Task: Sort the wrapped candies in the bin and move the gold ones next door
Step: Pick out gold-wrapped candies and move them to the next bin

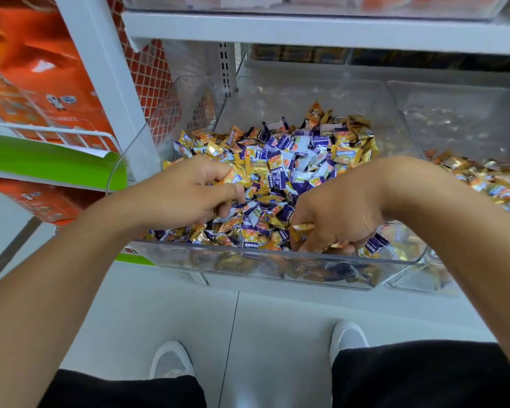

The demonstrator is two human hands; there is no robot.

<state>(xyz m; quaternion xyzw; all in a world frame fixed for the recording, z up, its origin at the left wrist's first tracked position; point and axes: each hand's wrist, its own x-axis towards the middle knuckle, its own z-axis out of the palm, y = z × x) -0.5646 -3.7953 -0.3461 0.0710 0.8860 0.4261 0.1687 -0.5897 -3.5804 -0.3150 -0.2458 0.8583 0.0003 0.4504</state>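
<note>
Both hands dig in the clear plastic bin [265,262] of mixed gold and purple wrapped candies [280,169] on the white shelf [306,30]. The left hand [183,192] pinches gold candies near the bin's left wall. The right hand [333,219] grips several gold ones at its front edge. The neighbouring clear bin [454,119], right, holds gold candies [483,175].

White shelf [171,270] carries clear bin [277,267], neighbouring bin [418,282].

Open from above: clear bin [265,262] and neighbouring bin [409,278]. Between them, a clear dividing wall [404,119]. Overhead, white shelf [306,28] limiting headroom. Left, upright post [100,83].
</note>
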